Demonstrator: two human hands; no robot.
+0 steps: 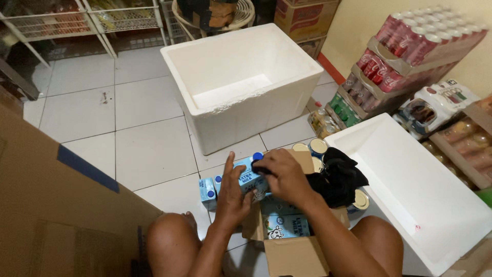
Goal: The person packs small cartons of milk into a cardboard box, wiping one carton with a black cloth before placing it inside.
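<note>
My left hand (231, 194) grips a blue and white milk carton (249, 176) with a blue cap, held up over an open cardboard box (294, 254) between my knees. My right hand (286, 177) presses a black cloth (339, 177) against the carton's top edge; most of the cloth hangs to the right. More cartons of the same kind lie inside the box (286, 224). Two small cartons (208, 192) stand on the white tiled floor just left of my left hand.
An open white foam cooler (294, 61) stands ahead; its lid (410, 190) lies on the right. Several tins (318, 147) sit beside the box. Stacked trays of drink cans (405, 51) line the right wall. A large brown cardboard sheet (51, 215) is at left.
</note>
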